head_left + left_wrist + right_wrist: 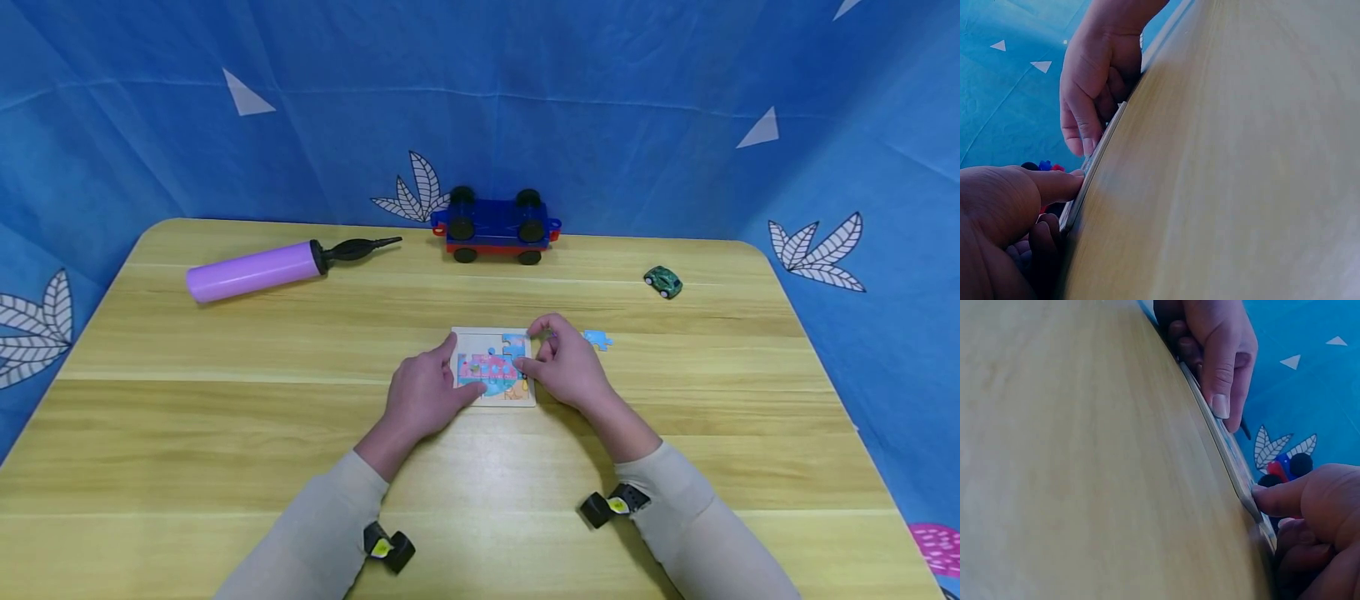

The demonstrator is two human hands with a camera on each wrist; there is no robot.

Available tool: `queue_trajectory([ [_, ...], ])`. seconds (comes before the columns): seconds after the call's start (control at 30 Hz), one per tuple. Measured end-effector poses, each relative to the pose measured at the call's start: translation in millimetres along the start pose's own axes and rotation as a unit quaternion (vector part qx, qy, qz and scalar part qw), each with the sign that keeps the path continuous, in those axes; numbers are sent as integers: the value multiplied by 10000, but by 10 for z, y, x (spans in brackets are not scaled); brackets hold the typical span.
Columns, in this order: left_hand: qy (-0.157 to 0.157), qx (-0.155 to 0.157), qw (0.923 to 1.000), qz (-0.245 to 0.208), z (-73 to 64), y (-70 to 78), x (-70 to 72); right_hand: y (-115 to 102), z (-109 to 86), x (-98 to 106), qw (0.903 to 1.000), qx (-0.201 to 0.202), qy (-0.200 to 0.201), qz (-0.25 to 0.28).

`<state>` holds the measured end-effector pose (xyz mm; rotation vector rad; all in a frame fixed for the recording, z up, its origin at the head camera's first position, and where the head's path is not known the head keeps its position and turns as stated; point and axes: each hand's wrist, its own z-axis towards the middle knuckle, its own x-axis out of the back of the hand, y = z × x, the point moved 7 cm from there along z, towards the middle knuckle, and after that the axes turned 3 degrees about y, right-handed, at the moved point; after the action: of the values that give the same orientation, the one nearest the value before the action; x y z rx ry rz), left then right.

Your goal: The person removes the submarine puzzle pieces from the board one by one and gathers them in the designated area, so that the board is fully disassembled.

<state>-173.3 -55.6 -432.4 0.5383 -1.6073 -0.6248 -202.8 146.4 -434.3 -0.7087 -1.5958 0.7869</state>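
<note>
A small jigsaw puzzle (491,367) lies in a pale framed tray (495,404) on the table. Pink, blue and orange pieces fill its lower part and right side; the upper left is bare backing. My left hand (427,390) holds the tray's left side, its thumb over the front edge and forefinger at the upper left. My right hand (570,365) grips the right side, thumb on the pieces, forefinger by the upper right corner. A loose blue piece (597,339) lies just beyond the right hand. Both wrist views show the tray edge-on between the two thumbs.
A purple hand pump (255,273) with a black nozzle lies at the back left. A blue and red toy wagon set (497,227), wheels showing, stands at the back edge. A small green toy car (663,282) sits to the right. Blue cloth (525,100) hangs behind.
</note>
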Motion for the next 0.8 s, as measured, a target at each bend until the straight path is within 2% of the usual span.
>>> queue_trajectory([
  [0.5,-14,-24,10000,-13,-4,9,14,-17,-3,-13,9994,198,-270,-21],
  [0.8,-7,-42,10000,-1,-8,6,9,-7,-3,-11,9994,302,-160,-101],
])
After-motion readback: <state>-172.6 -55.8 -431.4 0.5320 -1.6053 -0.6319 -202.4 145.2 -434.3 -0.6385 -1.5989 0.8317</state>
